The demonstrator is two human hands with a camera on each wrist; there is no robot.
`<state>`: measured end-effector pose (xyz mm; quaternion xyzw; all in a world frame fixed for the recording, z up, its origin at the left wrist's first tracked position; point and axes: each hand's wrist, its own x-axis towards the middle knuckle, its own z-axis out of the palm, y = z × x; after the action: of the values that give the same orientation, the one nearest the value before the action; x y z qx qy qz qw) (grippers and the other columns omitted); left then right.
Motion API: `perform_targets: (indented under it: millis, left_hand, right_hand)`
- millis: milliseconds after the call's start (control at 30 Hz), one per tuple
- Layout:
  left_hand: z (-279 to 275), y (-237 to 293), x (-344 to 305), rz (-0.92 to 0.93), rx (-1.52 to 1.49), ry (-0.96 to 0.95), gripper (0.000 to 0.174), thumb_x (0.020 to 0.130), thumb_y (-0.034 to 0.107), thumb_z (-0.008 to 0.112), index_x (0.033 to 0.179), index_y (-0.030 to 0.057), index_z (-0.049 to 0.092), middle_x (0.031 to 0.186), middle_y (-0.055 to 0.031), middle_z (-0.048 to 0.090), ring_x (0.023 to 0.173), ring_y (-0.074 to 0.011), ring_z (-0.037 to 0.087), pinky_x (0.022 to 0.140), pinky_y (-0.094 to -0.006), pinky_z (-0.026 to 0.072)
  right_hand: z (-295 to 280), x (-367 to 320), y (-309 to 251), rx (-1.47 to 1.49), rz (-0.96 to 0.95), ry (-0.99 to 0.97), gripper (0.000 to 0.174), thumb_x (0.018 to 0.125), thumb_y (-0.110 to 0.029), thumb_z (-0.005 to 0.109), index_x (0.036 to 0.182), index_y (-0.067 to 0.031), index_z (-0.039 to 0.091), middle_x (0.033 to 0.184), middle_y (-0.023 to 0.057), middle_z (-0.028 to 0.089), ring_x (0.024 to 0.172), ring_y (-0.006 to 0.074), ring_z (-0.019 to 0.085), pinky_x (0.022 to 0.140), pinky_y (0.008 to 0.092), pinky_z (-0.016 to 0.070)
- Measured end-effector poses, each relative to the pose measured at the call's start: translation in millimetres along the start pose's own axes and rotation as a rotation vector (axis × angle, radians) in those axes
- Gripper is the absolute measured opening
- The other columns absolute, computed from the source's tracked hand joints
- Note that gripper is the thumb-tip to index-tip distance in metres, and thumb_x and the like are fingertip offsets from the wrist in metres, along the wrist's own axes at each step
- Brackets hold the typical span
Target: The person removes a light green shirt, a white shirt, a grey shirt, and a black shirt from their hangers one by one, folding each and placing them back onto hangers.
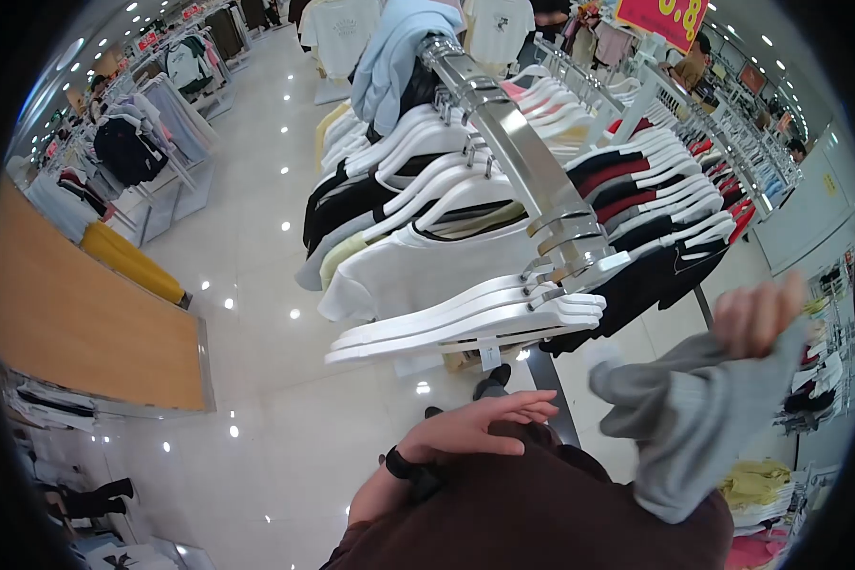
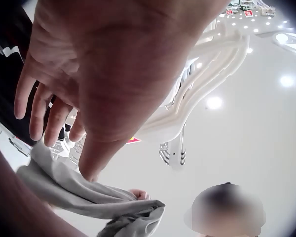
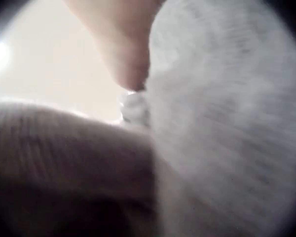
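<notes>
At the right of the head view, the right hand (image 1: pixel 758 315) grips a bunched grey garment (image 1: pixel 698 408), which hangs below it. The same grey cloth (image 2: pixel 84 195) shows low in the left wrist view and, blurred, as ribbed fabric (image 3: pixel 227 113) in the right wrist view. My left hand (image 1: pixel 475 426) is held in front of the body with its fingers extended, holding nothing. In the left wrist view the left hand (image 2: pixel 108 64) shows its palm, fingers pointing down. Several bare white hangers (image 1: pixel 446 332) hang at the near end of the metal rail (image 1: pixel 532 166).
Clothes on white hangers, including a white shirt (image 1: pixel 427 275), fill the rail behind the bare hangers. Dark clothes (image 1: pixel 651 275) hang on the right side. A wooden panel (image 1: pixel 85 304) stands at the left, and folded yellow clothes (image 1: pixel 755 483) lie at the lower right.
</notes>
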<state>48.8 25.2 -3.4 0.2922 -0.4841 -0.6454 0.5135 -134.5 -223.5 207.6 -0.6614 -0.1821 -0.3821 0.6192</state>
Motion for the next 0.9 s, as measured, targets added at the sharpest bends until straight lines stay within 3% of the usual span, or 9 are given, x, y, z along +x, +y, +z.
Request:
perform_targets:
  millis: [133, 267, 433, 500, 567, 667, 733, 800, 900]
  left_hand:
    - [1, -7, 7, 0.006, -0.010, -0.059, 0.093, 0.095, 0.021, 0.076, 0.166, 0.0041, 0.019, 0.161, -0.0161, 0.042, 0.147, -0.0244, 0.042, 0.124, -0.0394, 0.0317]
    - [-3, -29, 17, -0.046, 0.009, -0.131, 0.089, 0.094, 0.021, 0.078, 0.163, 0.0026, 0.025, 0.160, -0.0153, 0.042, 0.148, -0.0246, 0.041, 0.125, -0.0401, 0.0303]
    - [2, -31, 26, -0.115, -0.046, -0.092, 0.080, 0.095, 0.018, 0.076, 0.159, 0.0021, 0.031, 0.157, -0.0131, 0.045, 0.146, -0.0223, 0.043, 0.125, -0.0398, 0.0310]
    - [3, -31, 23, -0.141, -0.073, -0.089, 0.077, 0.095, 0.018, 0.075, 0.158, 0.0018, 0.034, 0.156, -0.0124, 0.047, 0.145, -0.0216, 0.044, 0.124, -0.0394, 0.0327]
    - [3, -36, 21, -0.163, -0.098, -0.080, 0.074, 0.096, 0.017, 0.075, 0.157, 0.0015, 0.037, 0.155, -0.0118, 0.048, 0.143, -0.0209, 0.046, 0.122, -0.0391, 0.0343]
    - [2, -60, 18, -0.199, -0.117, -0.002, 0.067, 0.097, 0.019, 0.075, 0.153, 0.0009, 0.044, 0.150, -0.0106, 0.055, 0.138, -0.0197, 0.051, 0.118, -0.0381, 0.0404]
    - [3, -65, 13, -0.178, -0.389, 0.254, 0.061, 0.097, 0.015, 0.074, 0.151, 0.0015, 0.048, 0.144, -0.0094, 0.060, 0.134, -0.0184, 0.054, 0.114, -0.0364, 0.0441]
    - [-2, -70, 1, -0.198, -0.349, 0.406, 0.053, 0.102, 0.016, 0.062, 0.150, -0.0001, 0.047, 0.140, -0.0117, 0.063, 0.128, -0.0198, 0.060, 0.110, -0.0356, 0.0477]
    - [-14, -80, -22, 0.025, -0.676, 0.651, 0.049, 0.107, 0.022, 0.043, 0.146, -0.0064, 0.049, 0.132, -0.0180, 0.067, 0.116, -0.0274, 0.069, 0.107, -0.0395, 0.0527]
  right_hand:
    - [47, -85, 74, 0.194, 0.346, 0.472, 0.038, 0.105, -0.043, 0.061, 0.093, -0.0113, 0.043, 0.064, 0.0028, 0.052, 0.047, 0.0088, 0.041, 0.043, 0.0298, 0.0312]
    - [52, -114, 85, 0.072, 0.534, 0.372, 0.043, 0.093, -0.038, 0.080, 0.100, -0.0061, 0.052, 0.078, 0.0049, 0.058, 0.066, 0.0112, 0.051, 0.060, 0.0267, 0.0413]
    - [51, -125, 88, -0.108, 0.490, 0.432, 0.033, 0.096, -0.026, 0.076, 0.103, -0.0047, 0.052, 0.085, 0.0041, 0.058, 0.076, 0.0112, 0.052, 0.070, 0.0270, 0.0437]
    - [59, -126, 97, -0.559, 0.384, 0.640, 0.023, 0.099, -0.016, 0.069, 0.101, -0.0047, 0.050, 0.090, 0.0046, 0.057, 0.081, 0.0110, 0.050, 0.076, 0.0271, 0.0432]
    - [59, -129, 104, -0.587, 0.357, 0.681, 0.019, 0.100, -0.012, 0.066, 0.100, -0.0049, 0.048, 0.091, 0.0047, 0.056, 0.083, 0.0109, 0.049, 0.077, 0.0270, 0.0428]
    - [58, -134, 111, -0.619, 0.364, 0.682, 0.017, 0.100, -0.006, 0.063, 0.097, -0.0054, 0.046, 0.092, 0.0044, 0.055, 0.083, 0.0109, 0.048, 0.078, 0.0269, 0.0425]
    - [58, -141, 115, -0.620, 0.397, 0.648, 0.018, 0.099, -0.004, 0.063, 0.096, -0.0056, 0.045, 0.090, 0.0041, 0.055, 0.082, 0.0109, 0.048, 0.077, 0.0270, 0.0426]
    - [57, -150, 121, -0.667, 0.504, 0.505, 0.016, 0.103, -0.005, 0.058, 0.098, -0.0077, 0.043, 0.092, 0.0024, 0.052, 0.084, 0.0092, 0.044, 0.078, 0.0252, 0.0390]
    - [54, -162, 128, -0.660, 0.610, 0.372, 0.022, 0.096, -0.004, 0.067, 0.089, -0.0058, 0.046, 0.082, 0.0030, 0.054, 0.076, 0.0099, 0.048, 0.071, 0.0274, 0.0418]
